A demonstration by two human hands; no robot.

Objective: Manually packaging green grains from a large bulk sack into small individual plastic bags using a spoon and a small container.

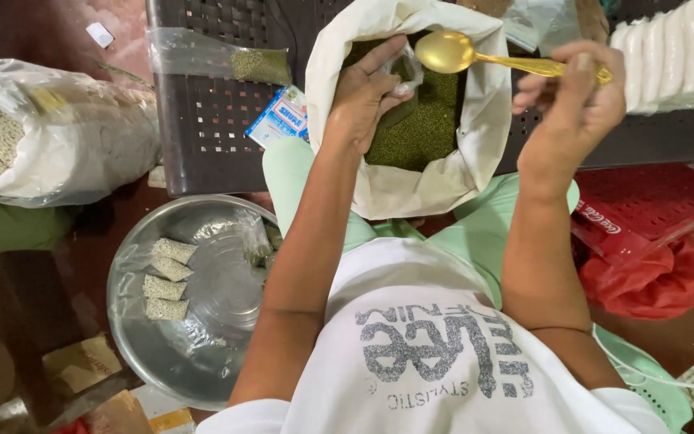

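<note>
A white cloth sack (443, 181) rests on my lap, open and full of small green beans (423, 133). My left hand (363, 96) reaches into the sack's mouth and pinches a small clear plastic bag (406, 76) above the beans. My right hand (576, 100) grips the handle of a gold spoon (451, 52), whose empty bowl hovers over the sack right next to the small bag.
A steel basin (194, 354) at lower left holds three small filled packets (166, 277) and clear plastic. A large plastic sack of pale grains (50, 141) lies at left. A dark perforated crate (202, 120) stands ahead, with a red crate (652, 205) and red bag (652, 277) at right.
</note>
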